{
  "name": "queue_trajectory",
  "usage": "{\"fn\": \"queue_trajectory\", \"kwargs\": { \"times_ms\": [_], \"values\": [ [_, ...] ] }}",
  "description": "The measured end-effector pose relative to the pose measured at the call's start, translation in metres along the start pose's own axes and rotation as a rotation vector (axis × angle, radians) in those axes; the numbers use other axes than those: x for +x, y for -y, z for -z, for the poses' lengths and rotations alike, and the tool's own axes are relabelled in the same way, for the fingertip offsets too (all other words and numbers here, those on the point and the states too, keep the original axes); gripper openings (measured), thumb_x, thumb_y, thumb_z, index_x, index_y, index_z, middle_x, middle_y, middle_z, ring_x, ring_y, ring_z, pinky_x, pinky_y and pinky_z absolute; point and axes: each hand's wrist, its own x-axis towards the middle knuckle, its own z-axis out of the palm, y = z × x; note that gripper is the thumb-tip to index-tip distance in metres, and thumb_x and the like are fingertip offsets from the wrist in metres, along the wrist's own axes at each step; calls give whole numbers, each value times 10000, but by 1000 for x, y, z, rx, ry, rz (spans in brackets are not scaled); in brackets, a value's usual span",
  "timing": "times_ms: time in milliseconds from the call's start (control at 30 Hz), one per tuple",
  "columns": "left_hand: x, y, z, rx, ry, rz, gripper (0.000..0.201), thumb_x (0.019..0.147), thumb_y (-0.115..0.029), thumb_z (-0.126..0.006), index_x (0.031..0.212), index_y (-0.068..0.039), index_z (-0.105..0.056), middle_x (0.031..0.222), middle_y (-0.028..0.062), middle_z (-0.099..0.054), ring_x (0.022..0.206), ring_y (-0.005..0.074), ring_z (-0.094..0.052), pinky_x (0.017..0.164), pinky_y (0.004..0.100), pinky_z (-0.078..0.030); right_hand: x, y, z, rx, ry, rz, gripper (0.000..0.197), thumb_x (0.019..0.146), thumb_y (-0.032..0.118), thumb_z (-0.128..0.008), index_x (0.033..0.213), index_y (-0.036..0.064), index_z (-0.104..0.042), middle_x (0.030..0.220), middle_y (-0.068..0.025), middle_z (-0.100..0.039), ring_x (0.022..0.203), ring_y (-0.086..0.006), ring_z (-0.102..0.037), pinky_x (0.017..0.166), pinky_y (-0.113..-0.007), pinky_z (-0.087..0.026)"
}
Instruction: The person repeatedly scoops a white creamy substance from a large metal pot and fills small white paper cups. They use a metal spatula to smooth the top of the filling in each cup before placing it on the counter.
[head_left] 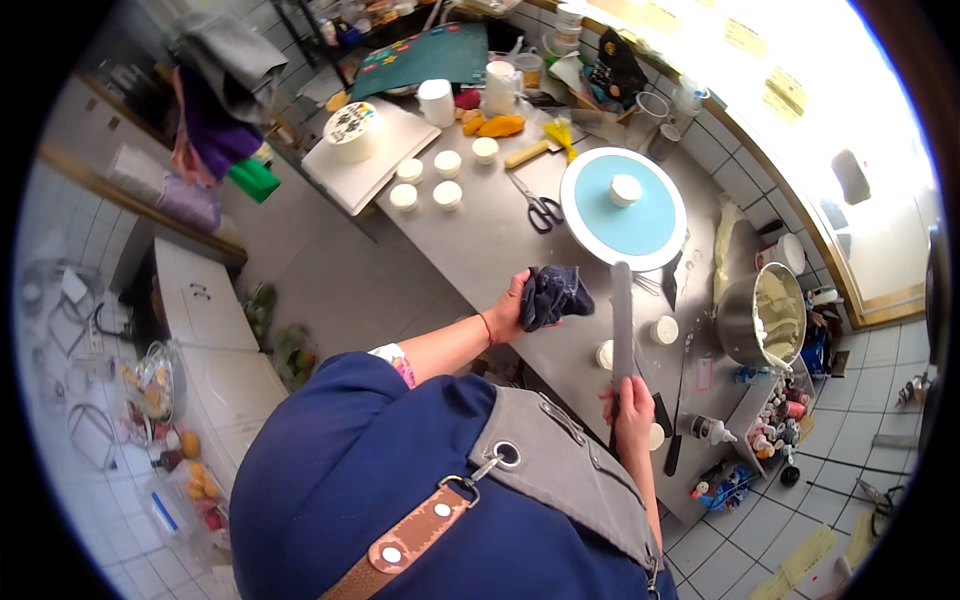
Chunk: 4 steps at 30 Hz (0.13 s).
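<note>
My left hand is closed on a bunched dark cloth above the table's near edge. My right hand grips a long icing spatula, its flat blade pointing away from me. Beyond the blade tip stands a cake turntable with a white rim and a pale blue mat. A small white cream-covered cake sits on the mat. More small round pieces lie beside the spatula, one to its right and one partly hidden to its left.
Several small white cakes stand far left, near a decorated cake on a white board. Black-handled scissors lie left of the turntable. A steel bowl of cream stands at right, near colouring bottles and a dark-handled knife.
</note>
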Motion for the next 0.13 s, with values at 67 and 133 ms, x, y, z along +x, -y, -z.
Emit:
{"fn": "queue_trajectory", "kwargs": {
  "times_ms": [67, 133],
  "values": [
    [-34, -10, -36, -160, 65, 0, 787, 911, -743, -320, 1429, -164, -450, 1355, 81, -571, 1222, 240, -549, 1108, 508, -371, 16, 7, -25, -41, 103, 64, 224, 1048, 219, -444, 941, 48, -541, 734, -69, -644, 490, -76, -501, 414, -223, -376],
    [-54, -4, -41, -246, 86, -48, 865, 870, -792, -341, 1491, -190, -371, 1446, 108, -486, 1306, 234, -483, 1143, 521, -321, 36, 3, -49, -140, 215, 92, 198, 1042, 237, -464, 984, 61, -532, 774, -71, -654, 495, -75, -502, 420, -232, -400]
  ]
}}
